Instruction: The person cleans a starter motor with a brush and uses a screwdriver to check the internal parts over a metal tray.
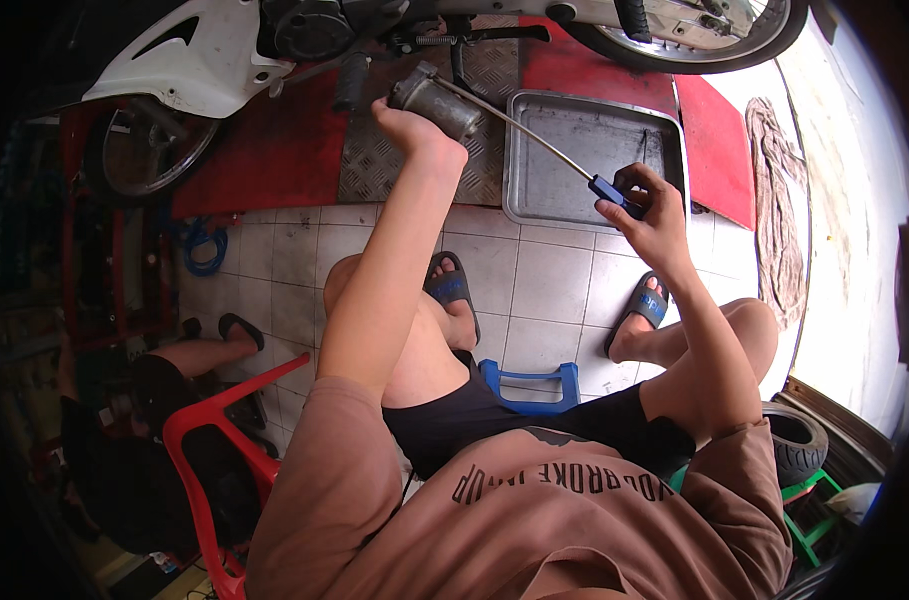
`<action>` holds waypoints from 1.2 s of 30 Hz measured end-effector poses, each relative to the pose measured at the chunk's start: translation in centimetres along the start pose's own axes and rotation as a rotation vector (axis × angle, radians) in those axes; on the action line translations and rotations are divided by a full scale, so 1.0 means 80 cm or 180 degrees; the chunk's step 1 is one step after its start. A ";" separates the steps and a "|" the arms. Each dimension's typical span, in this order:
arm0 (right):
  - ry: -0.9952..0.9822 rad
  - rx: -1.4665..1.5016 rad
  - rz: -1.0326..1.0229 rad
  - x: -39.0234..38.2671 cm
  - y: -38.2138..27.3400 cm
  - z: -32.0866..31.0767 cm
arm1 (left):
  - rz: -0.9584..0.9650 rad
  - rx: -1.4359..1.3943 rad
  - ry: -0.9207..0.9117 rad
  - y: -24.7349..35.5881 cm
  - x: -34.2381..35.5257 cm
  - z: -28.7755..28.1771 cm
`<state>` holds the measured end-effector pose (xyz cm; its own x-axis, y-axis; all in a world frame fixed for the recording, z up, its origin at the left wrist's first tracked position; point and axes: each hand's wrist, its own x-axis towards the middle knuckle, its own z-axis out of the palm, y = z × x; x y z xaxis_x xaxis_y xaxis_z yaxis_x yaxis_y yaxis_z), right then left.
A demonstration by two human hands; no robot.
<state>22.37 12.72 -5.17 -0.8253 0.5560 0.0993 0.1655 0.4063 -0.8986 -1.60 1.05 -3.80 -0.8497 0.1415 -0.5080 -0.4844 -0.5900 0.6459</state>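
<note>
My left hand (414, 134) grips a grimy cylindrical metal part (444, 110) above the edge of a diamond-plate strip between red ramp panels. My right hand (646, 208) is closed on the blue handle of a long screwdriver (604, 189); its shaft slants up-left to the upper end of the metal part, where its tip cannot be made out clearly. A shallow metal tray (624, 124) lies on the ramp below the shaft, with some dark residue in it.
A white motorcycle (194, 60) spans the top. A blue stool (524, 382) is under me. A red chair (209, 410) and another person's leg (194, 360) are at left. A crumpled cloth (777, 180), a tyre (794, 445) and a blue hose (204, 250) lie around.
</note>
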 end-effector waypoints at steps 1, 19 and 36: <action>-0.0103 -0.0036 0.0003 0.001 0.003 -0.003 | 0.0015 -0.0009 -0.0014 0.001 0.002 -0.001; 0.0015 0.0168 0.0267 -0.001 -0.009 0.004 | -0.0054 0.0126 -0.0059 -0.005 0.010 -0.006; 0.0152 -0.0391 -0.0269 -0.004 -0.008 -0.004 | -0.0156 0.0069 -0.0036 -0.008 -0.004 -0.001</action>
<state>22.70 12.49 -4.53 -0.8129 0.5487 0.1951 0.1639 0.5371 -0.8275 -1.00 1.31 -4.10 -0.8270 0.1788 -0.5330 -0.5298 -0.5649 0.6326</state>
